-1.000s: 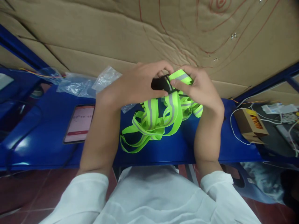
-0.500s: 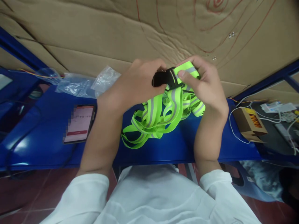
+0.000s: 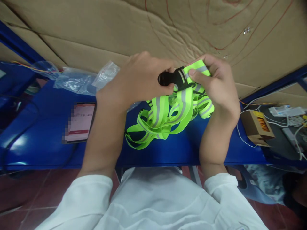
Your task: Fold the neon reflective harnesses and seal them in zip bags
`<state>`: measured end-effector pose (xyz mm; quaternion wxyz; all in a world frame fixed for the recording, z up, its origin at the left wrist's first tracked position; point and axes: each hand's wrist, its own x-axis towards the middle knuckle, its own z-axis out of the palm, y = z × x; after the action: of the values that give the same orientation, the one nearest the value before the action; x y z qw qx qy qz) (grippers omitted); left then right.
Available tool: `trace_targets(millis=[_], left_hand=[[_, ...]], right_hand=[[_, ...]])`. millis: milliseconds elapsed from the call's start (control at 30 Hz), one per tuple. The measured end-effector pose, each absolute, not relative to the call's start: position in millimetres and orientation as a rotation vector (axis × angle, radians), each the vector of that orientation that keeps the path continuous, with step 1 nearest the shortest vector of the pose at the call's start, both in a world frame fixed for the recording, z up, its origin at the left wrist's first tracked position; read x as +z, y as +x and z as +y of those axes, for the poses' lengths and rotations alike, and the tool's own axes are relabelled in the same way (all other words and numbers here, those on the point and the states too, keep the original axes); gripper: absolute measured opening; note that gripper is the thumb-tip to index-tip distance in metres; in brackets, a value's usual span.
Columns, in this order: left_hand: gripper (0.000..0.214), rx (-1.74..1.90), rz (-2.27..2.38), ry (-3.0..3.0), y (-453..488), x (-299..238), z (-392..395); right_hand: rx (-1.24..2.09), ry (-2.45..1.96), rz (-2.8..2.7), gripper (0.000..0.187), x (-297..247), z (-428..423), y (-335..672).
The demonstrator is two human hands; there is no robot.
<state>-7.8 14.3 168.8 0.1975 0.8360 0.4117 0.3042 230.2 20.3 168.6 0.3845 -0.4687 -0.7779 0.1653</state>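
My left hand (image 3: 146,76) is closed around the body of a black plastic buckle (image 3: 170,78), its fingertips curled over the top and bottom. Neon-green strap (image 3: 198,67) with a grey reflective stripe runs out of the buckle's right end. My right hand (image 3: 219,78) pinches that strap, thumb on top and the other fingers behind it. More of the same webbing (image 3: 165,116) hangs and lies in loose loops below both hands, over the blue table. The buckle's left end is partly covered by my left fingers.
A phone (image 3: 80,124) lies left of my left forearm on the blue table (image 3: 153,156). Clear plastic bags (image 3: 76,81) rest behind it. At right stand a small cardboard box (image 3: 256,127) and white cables (image 3: 244,139). A cardboard panel (image 3: 107,28) rises behind my hands.
Both hands, with the buckle and strap, have shifted slightly to the right in view. A slim gap with strap shows more plainly at the buckle's right end. Both grips are kept.
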Motion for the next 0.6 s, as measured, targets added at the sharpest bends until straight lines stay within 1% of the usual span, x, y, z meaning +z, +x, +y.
trace_targets(millis=[100,167,233,267,367,467,533,600], left_hand=[[0.034,0.797,1.126,2.539,-13.8,169.7,13.1],[0.044,0.774,0.968,2.512,-17.7,171.2,13.8],[0.052,0.789,0.867,2.479,-21.6,172.9,16.0],[0.052,0.808,0.851,2.469,-23.7,173.6,17.5],[0.042,0.863,0.901,2.456,-32.0,175.1,22.4],[0.038,1.024,0.997,2.393,-43.5,175.8,26.1],[0.038,1.171,1.027,2.234,-51.4,176.7,26.9],[0.035,1.293,0.991,2.045,-57.8,178.4,26.4]], right_hand=[[0.486,-1.164,-1.887,0.021,169.5,18.3,233.4],[0.506,-1.108,-1.828,0.017,171.0,15.9,237.5],[0.503,-1.057,-1.819,0.017,172.6,13.2,242.6],[0.495,-1.046,-1.823,0.018,173.4,12.1,245.5],[0.435,-1.054,-1.8,0.016,174.7,12.4,256.8],[0.3,-1.062,-1.669,0.015,174.3,20.1,274.0],[0.25,-1.067,-1.602,0.02,173.3,26.9,288.1],[0.243,-1.111,-1.647,0.032,171.4,32.3,302.1]])
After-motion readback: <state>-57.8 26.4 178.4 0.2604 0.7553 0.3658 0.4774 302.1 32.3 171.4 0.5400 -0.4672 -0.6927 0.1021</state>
